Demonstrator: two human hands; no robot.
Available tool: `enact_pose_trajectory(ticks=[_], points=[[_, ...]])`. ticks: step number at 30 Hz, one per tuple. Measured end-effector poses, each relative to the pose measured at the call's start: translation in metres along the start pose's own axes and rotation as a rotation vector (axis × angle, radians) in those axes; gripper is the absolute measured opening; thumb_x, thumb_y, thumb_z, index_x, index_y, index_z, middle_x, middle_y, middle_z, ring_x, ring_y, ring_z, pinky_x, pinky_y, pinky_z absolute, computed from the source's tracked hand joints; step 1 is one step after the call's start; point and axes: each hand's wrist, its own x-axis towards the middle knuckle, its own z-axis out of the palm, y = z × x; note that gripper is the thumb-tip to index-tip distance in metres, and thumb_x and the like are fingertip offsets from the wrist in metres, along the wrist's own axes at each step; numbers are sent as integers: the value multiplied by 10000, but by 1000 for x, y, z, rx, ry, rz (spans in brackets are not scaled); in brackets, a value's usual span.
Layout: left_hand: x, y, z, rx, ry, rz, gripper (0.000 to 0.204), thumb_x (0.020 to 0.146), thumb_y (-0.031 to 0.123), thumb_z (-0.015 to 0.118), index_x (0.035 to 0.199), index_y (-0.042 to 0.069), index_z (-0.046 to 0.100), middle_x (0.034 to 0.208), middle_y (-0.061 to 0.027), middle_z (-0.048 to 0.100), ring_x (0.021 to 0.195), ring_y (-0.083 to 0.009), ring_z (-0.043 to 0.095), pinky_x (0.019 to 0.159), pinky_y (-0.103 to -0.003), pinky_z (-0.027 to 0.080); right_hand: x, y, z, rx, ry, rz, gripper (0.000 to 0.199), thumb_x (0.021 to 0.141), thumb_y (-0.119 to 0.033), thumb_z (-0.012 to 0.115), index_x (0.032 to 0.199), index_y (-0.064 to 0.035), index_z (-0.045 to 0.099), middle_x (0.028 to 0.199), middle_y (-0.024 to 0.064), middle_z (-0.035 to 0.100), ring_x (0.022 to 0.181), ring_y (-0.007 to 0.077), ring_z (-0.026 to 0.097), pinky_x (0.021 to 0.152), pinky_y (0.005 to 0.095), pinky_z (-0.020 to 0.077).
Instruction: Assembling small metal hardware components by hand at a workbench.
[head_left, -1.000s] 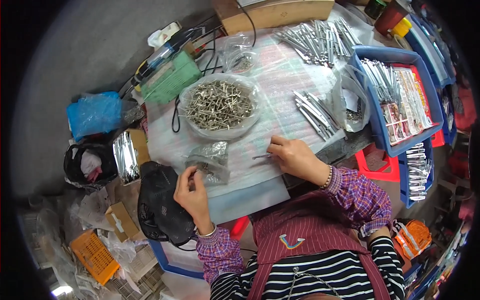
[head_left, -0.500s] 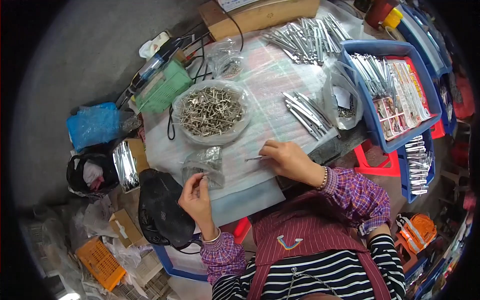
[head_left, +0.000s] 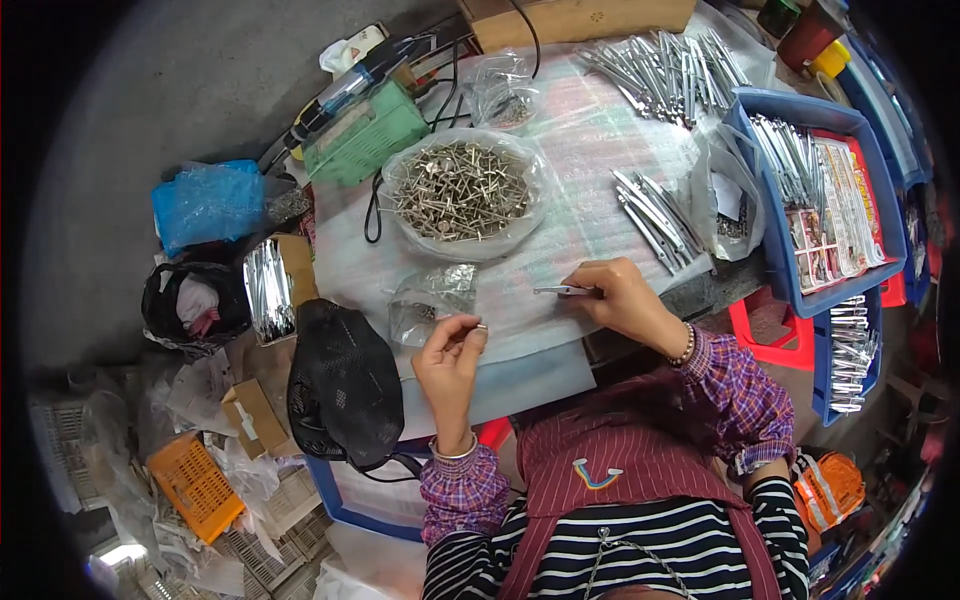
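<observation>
My right hand (head_left: 628, 302) grips a slim silver metal strip (head_left: 560, 290), which points left over the table. Lower and to the left, my left hand (head_left: 450, 368) is closed in a pinch on a small shiny metal piece (head_left: 482, 328), too small to name. The two hands are apart. A clear plastic bag (head_left: 408, 308) with small parts lies just beyond my left hand. Behind it, a round bowl lined with plastic (head_left: 542, 192) holds a heap of metal pins with flat heads (head_left: 460, 190).
Silver strips (head_left: 655, 222) lie right of the bowl, beside an open plastic bag (head_left: 712, 190). A larger pile (head_left: 670, 75) lies at the back. A blue tray (head_left: 800, 300) stands right, a green basket (head_left: 368, 135) back left. A black mesh bag (head_left: 345, 385) sits by my left arm.
The whole view has shifted. My left hand has come away from the clear bag with the small piece, nearer my right hand. The strip in my right hand now shows more of its length.
</observation>
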Motion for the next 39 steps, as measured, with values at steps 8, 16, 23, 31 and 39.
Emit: enact_pose_trajectory(ticks=[8, 16, 23, 31, 39], points=[[-5, -4, 13, -77, -111, -83, 147, 792, -49, 624, 938, -36, 634, 819, -52, 639, 711, -94, 599, 639, -208, 481, 1, -7, -1, 76, -20, 118, 179, 666, 21, 635, 844, 3, 637, 744, 138, 602, 681, 319, 605, 583, 342, 464], [-5, -7, 24, -48, -183, -100, 156, 797, -56, 622, 953, -44, 634, 835, -51, 643, 740, -88, 600, 660, -200, 476, -3, -12, -1, -236, -29, -152, 218, 644, 47, 628, 855, -5, 643, 791, 124, 630, 692, 283, 627, 575, 324, 482], [-4, -8, 32, -52, -219, -80, 158, 799, -54, 625, 956, -47, 631, 834, -50, 643, 745, -87, 599, 673, -196, 475, -4, -9, -8, 7, 83, 29, 214, 656, 21, 620, 864, -16, 658, 749, 133, 624, 644, 274, 615, 573, 332, 468], [-17, 13, 46, -245, -271, -153, 151, 788, -47, 638, 938, -37, 631, 827, -62, 648, 717, -96, 603, 646, -204, 488, -25, -51, -24, 808, -31, 744, 147, 762, -82, 701, 886, -7, 672, 715, -37, 604, 610, 28, 485, 527, 193, 376], [-25, 19, 60, -127, -358, 37, 140, 767, -71, 645, 902, -37, 627, 894, -56, 593, 797, -103, 579, 687, -209, 469, -48, -53, -11, 984, 41, 734, 156, 762, -50, 705, 896, -22, 631, 698, -25, 588, 537, 14, 431, 466, 165, 288]])
